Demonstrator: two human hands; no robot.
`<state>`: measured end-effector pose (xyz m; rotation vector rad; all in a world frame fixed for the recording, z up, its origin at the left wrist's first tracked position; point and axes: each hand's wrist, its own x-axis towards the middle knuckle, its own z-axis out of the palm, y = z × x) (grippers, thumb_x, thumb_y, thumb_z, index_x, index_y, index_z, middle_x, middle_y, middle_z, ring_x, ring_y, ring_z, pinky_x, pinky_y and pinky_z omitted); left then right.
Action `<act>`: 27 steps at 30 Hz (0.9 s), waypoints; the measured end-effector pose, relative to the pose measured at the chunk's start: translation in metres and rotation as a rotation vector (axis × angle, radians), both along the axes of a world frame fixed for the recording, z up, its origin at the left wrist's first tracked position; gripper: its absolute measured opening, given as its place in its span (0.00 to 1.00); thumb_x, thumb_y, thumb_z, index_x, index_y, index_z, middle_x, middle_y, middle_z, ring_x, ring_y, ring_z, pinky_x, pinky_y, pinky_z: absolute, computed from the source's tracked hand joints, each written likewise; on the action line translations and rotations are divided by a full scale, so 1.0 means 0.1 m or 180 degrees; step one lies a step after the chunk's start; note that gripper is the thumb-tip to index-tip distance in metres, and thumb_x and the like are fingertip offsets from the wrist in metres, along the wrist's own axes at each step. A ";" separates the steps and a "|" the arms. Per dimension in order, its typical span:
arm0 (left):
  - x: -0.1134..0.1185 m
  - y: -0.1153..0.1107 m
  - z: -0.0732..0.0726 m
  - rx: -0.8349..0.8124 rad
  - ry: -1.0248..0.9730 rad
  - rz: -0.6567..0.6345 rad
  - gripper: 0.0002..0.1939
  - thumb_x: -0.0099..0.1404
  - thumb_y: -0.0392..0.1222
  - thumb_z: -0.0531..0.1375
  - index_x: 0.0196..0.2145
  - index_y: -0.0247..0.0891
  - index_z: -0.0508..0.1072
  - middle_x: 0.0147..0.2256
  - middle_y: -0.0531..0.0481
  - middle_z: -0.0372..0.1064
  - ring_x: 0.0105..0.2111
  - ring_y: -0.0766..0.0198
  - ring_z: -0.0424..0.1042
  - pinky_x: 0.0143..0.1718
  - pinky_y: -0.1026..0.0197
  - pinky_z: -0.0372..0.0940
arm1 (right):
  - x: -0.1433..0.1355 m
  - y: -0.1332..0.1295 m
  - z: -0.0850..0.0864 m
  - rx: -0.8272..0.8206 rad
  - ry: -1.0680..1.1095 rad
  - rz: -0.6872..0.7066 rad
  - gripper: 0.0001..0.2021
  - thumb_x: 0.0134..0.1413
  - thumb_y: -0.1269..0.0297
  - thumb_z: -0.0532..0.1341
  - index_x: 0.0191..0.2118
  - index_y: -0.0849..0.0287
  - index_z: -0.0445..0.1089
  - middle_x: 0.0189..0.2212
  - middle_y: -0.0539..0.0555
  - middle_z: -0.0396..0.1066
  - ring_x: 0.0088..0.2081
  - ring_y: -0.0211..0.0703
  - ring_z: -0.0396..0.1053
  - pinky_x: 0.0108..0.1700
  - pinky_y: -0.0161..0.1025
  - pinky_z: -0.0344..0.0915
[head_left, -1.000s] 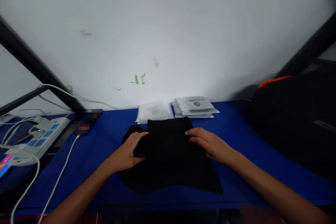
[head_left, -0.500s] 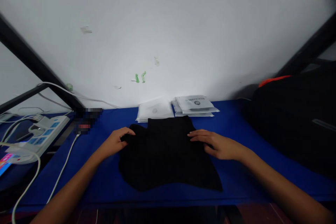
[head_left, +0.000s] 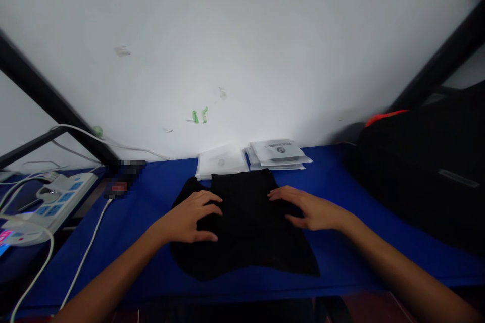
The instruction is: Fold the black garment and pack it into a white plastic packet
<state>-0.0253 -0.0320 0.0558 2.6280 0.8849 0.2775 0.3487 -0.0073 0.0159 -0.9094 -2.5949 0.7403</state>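
Observation:
A black piece of cloth, which looks like a garment (head_left: 246,232), lies spread on the blue tabletop (head_left: 151,272) in front of me. Over its left part rests my left hand (head_left: 195,217), fingers apart and thumb stretched toward the middle. My right hand (head_left: 303,207) touches the upper right part of the cloth with its fingers spread and thumb held off to the side. Neither hand grips the fabric. The dark cloth hides its own folds and seams. Just behind it are flat white packets (head_left: 222,159) and a stack of printed white packets (head_left: 278,154).
At the left stands a white power strip (head_left: 62,202) with plugged-in cables and a white charging cord (head_left: 89,252). A blurred dark object (head_left: 125,179) lies near it. To the right sits a bulky black bag (head_left: 424,176). A pale wall (head_left: 242,50) closes off the back.
My left hand has let go of the cloth's left edge and moved right onto the fabric, fingers spreading. My right hand has stayed nearly in place. The view has shifted slightly.

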 end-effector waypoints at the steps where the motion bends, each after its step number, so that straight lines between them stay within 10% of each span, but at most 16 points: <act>1: 0.02 -0.01 0.00 -0.0154 -0.0061 0.0013 0.15 0.63 0.51 0.63 0.45 0.44 0.73 0.54 0.44 0.66 0.55 0.50 0.63 0.57 0.46 0.58 | 0.00 0.00 0.00 0.0011 -0.0013 0.0003 0.27 0.49 0.74 0.60 0.57 0.58 0.62 0.57 0.61 0.65 0.59 0.51 0.63 0.60 0.54 0.62; 7: 0.01 0.31 -0.09 -0.0894 -0.0799 0.0512 0.10 0.68 0.48 0.58 0.39 0.40 0.74 0.43 0.48 0.73 0.43 0.59 0.72 0.48 0.54 0.66 | -0.09 0.15 0.02 0.0830 -0.0209 -0.0406 0.13 0.60 0.71 0.53 0.50 0.59 0.66 0.44 0.59 0.72 0.45 0.47 0.72 0.47 0.46 0.70; 13: 0.15 0.63 -0.20 0.0675 -0.0232 0.1984 0.14 0.69 0.44 0.54 0.46 0.32 0.70 0.45 0.37 0.68 0.47 0.45 0.67 0.49 0.42 0.60 | -0.34 0.42 0.04 0.2029 -0.0707 -0.1350 0.13 0.67 0.67 0.47 0.44 0.64 0.68 0.38 0.66 0.71 0.39 0.54 0.70 0.36 0.47 0.68; 21: 0.11 0.20 -0.27 0.0626 0.0116 0.0815 0.15 0.71 0.51 0.55 0.47 0.38 0.69 0.44 0.44 0.67 0.44 0.53 0.67 0.48 0.51 0.63 | -0.43 0.12 -0.03 0.1742 -0.0537 -0.0351 0.12 0.66 0.58 0.53 0.46 0.60 0.68 0.39 0.59 0.70 0.40 0.49 0.69 0.43 0.46 0.68; 27: 0.06 0.09 -0.38 0.0477 0.0002 0.0770 0.11 0.72 0.49 0.53 0.41 0.39 0.68 0.45 0.44 0.67 0.44 0.54 0.67 0.46 0.51 0.63 | -0.42 0.03 -0.09 0.1305 -0.0372 -0.0221 0.09 0.65 0.60 0.55 0.41 0.60 0.68 0.41 0.60 0.70 0.43 0.51 0.69 0.45 0.49 0.68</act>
